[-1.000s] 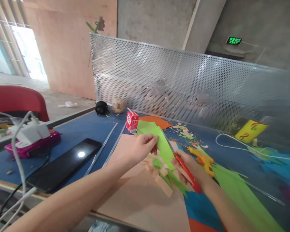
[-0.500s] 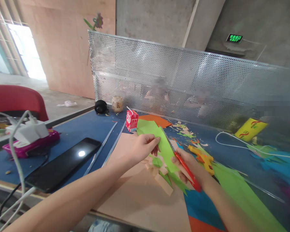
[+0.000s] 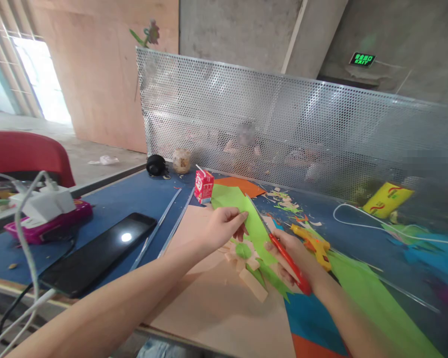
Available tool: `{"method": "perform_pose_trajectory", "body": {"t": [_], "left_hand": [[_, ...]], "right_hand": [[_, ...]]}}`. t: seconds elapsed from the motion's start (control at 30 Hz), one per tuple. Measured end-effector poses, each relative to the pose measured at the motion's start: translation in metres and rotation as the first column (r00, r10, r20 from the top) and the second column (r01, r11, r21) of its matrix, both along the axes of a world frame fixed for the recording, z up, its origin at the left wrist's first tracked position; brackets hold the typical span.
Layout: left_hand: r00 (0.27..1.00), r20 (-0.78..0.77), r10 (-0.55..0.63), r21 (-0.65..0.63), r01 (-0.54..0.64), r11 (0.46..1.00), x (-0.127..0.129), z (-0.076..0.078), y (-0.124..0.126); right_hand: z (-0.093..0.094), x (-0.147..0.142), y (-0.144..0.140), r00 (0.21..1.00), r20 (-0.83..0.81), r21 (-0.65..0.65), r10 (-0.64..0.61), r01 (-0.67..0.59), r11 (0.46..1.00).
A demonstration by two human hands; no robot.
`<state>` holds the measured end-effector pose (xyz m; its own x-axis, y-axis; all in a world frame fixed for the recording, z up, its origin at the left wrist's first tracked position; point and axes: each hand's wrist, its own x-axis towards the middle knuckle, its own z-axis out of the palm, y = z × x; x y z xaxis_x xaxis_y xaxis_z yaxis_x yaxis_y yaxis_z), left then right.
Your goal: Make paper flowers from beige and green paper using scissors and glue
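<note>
The left hand (image 3: pixel 220 226) pinched the green paper (image 3: pixel 256 228); the right hand (image 3: pixel 293 256) gripped red scissors (image 3: pixel 287 261) cutting beside it. Keeping the sheet taut likely helped a clean cut.

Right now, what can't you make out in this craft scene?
Head view only:
- Scissor blades: thin, against the green paper; open or closed unclear.
- Right hand: motion-blurred, its grip hidden by the red handles.
- Red carton: print too small.
- People behind the perforated screen: obscured.
</note>
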<state>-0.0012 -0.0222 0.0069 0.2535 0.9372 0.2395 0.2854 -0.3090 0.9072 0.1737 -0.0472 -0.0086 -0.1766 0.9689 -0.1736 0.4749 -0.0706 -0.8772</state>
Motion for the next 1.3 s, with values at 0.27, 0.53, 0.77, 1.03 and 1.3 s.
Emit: {"method": "perform_pose_trajectory", "body": {"t": [0.27, 0.53, 0.77, 1.03, 1.3], "left_hand": [[1.0, 0.004, -0.004, -0.012, 0.004, 1.0, 0.001, 0.0, 0.001], [0.999, -0.021, -0.028, -0.025, 0.027, 0.999, 0.002, 0.0, 0.0], [0.998, -0.067, -0.023, -0.036, 0.021, 0.999, 0.003, 0.005, -0.002], [0.997, -0.067, -0.025, 0.006, 0.026, 1.0, -0.001, -0.003, 0.005], [0.951, 0.074, 0.301, 0.152, -0.309, 0.939, -0.021, -0.013, 0.04]], "right_hand": [[0.003, 0.0, 0.0, 1.0, 0.013, 0.053, -0.001, 0.0, 0.999], [0.0, 0.0, 0.0, 0.999, -0.032, -0.016, 0.022, -0.023, 1.0], [-0.001, 0.001, 0.001, 1.0, 0.006, 0.018, 0.014, -0.014, 1.0], [-0.003, 0.005, 0.009, 0.998, -0.051, 0.026, -0.022, 0.023, 0.999], [-0.012, 0.026, 0.026, 0.971, 0.132, 0.35, -0.197, 0.14, 0.926]]}}
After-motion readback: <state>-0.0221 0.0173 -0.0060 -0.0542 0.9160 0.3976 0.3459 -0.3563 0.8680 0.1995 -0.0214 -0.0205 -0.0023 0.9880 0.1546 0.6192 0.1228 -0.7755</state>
